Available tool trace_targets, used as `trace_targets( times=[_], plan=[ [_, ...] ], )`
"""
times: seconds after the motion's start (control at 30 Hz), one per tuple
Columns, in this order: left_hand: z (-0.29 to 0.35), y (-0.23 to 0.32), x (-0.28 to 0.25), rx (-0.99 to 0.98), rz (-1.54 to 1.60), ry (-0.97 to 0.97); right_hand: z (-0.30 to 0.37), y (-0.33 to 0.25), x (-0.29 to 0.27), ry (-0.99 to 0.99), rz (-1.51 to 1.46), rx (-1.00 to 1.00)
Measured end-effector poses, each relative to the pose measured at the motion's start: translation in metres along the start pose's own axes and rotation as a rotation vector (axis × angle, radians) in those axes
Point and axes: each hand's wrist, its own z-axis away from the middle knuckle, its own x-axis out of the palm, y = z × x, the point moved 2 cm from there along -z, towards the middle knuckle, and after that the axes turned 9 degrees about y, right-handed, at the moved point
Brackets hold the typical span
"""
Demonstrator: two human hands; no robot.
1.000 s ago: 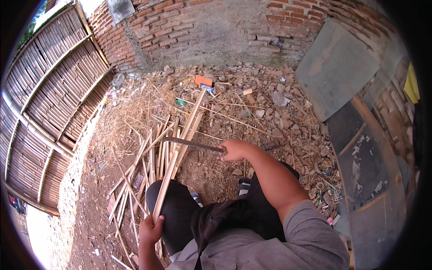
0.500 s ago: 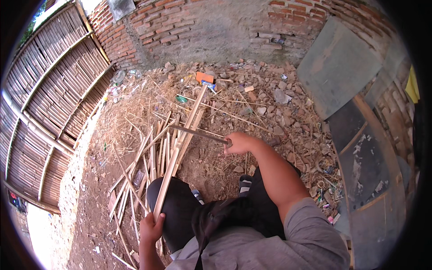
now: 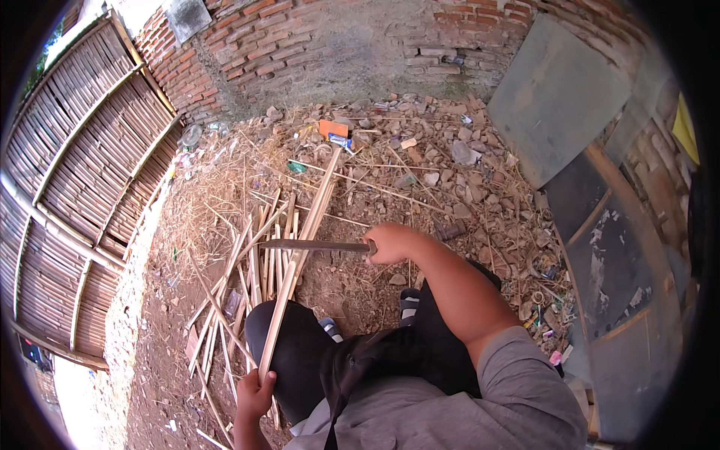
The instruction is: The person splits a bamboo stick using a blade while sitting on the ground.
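Note:
My left hand (image 3: 256,391) is closed around the near end of a long pale split bamboo strip (image 3: 280,309). The strip slants up and away past my left knee (image 3: 259,324), its far end over the rubble. A machete (image 3: 319,246) is gripped by its handle in my right hand (image 3: 391,244). Its dark blade points left and crosses over the strip near the strip's middle; whether the edge touches it I cannot tell. Beside and beneath the strip lies a loose heap of cut bamboo strips (image 3: 219,330) on the soil.
A brick wall (image 3: 330,64) runs along the back, with broken bricks and litter (image 3: 457,150) before it. At the left stands a bamboo slat panel (image 3: 82,172). Grey boards (image 3: 562,97) and a dark framed panel (image 3: 611,255) lean at the right.
The machete has come down along the strip toward me, and its blade has swung from slanting to nearly level. My left hand still holds the strip's near end, slightly lower in view.

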Motion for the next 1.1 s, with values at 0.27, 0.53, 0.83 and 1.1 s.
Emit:
trace_targets(
  times=[0.27,0.53,0.83,1.1],
  plan=[
    [0.0,-0.002,0.005,-0.064,-0.076,-0.062,0.003,-0.005,0.007,0.119,-0.036,0.063],
    [0.002,0.001,0.006,-0.01,-0.067,0.013,-0.004,-0.007,0.004,0.0,-0.043,0.028],
    [0.0,-0.003,0.007,-0.018,-0.102,0.001,-0.002,-0.002,0.011,0.038,-0.029,0.084],
    [0.004,0.002,0.005,0.022,-0.118,0.041,0.0,-0.02,0.008,-0.03,-0.002,-0.028]
  ],
)
